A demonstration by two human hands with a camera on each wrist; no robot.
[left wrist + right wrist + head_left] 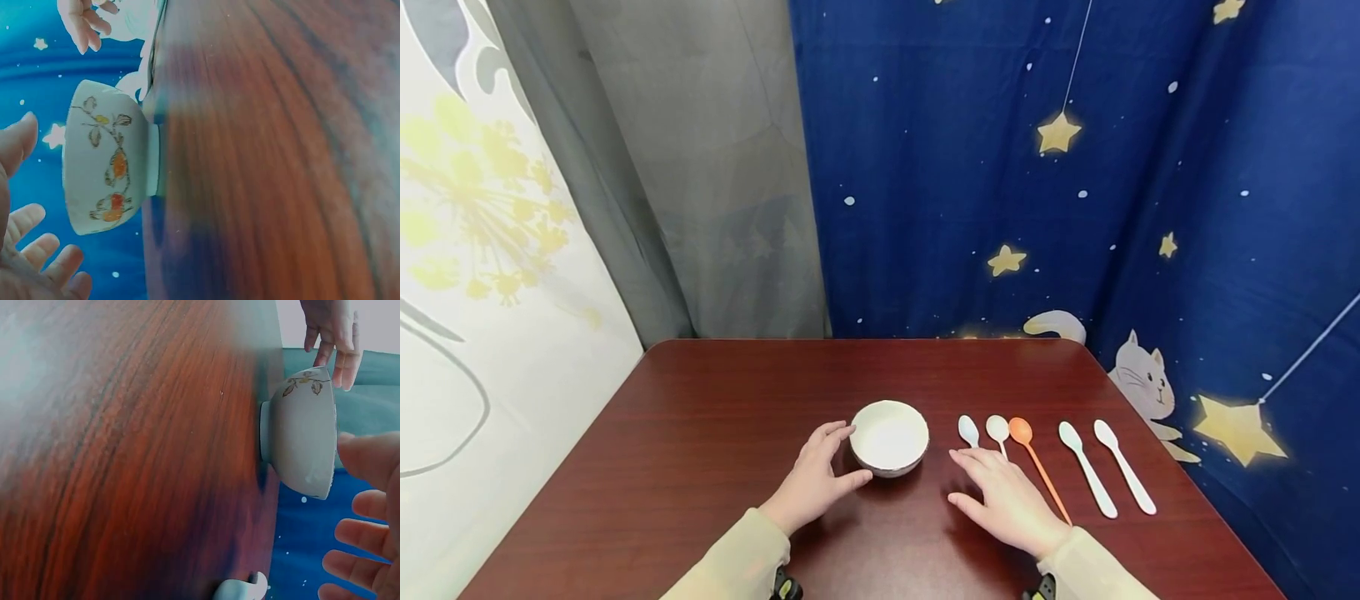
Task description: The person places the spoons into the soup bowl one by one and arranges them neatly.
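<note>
A white bowl [889, 437] stands upright on the table, its inside bare. In the left wrist view its outer wall [103, 156] carries painted branches with orange fruit. My left hand [818, 477] is at the bowl's left side, thumb and fingers spread around its near-left edge; whether it touches the rim I cannot tell. To the bowl's right, my right hand [1009, 500] hovers with fingers extended, apart from the bowl and holding nothing. It partly covers the handles of a pale blue spoon [968, 430] and a cream spoon [997, 428].
Beside the right hand lies an orange spoon [1021, 431] with a long thin handle. Farther right are two white spoons [1088, 471] [1124, 467], side by side. The dark red wooden table [737, 400] ends at the back against grey and blue star-patterned curtains [940, 208].
</note>
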